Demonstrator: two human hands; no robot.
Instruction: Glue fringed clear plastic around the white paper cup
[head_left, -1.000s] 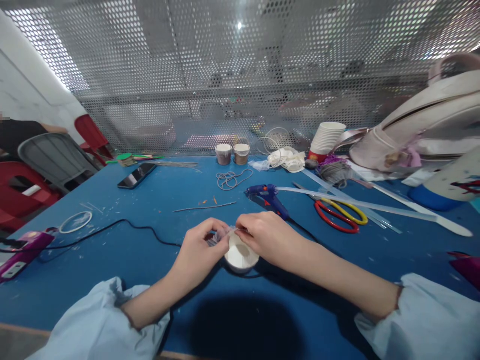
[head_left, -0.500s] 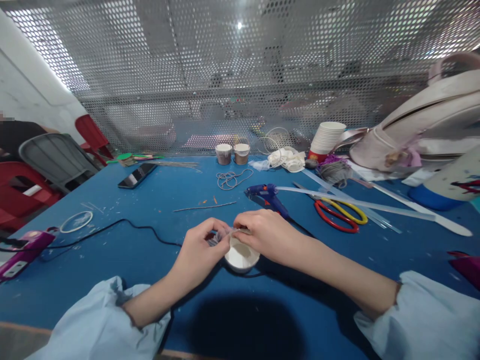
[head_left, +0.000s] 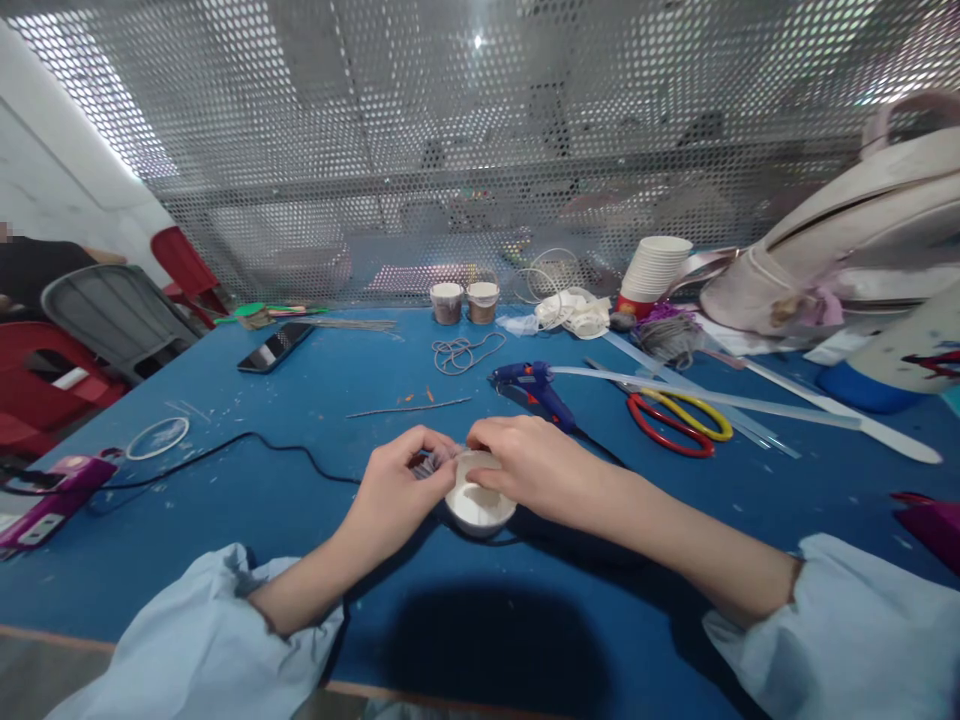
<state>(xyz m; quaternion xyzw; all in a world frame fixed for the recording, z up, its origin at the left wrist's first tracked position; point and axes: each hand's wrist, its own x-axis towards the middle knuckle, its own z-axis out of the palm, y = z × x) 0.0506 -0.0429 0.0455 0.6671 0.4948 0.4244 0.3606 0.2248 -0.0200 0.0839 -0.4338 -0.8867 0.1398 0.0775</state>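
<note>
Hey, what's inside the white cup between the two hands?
The white cup shows only pale inner surface. The right hand covers part of the far side, hiding what lies beneath; its thumb is over or inside the opening.

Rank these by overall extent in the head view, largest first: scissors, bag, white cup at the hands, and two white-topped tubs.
1. Bag, cut off by the frame
2. Scissors
3. White cup, partly hidden
4. Left tub and right tub: too alike to rank
</note>
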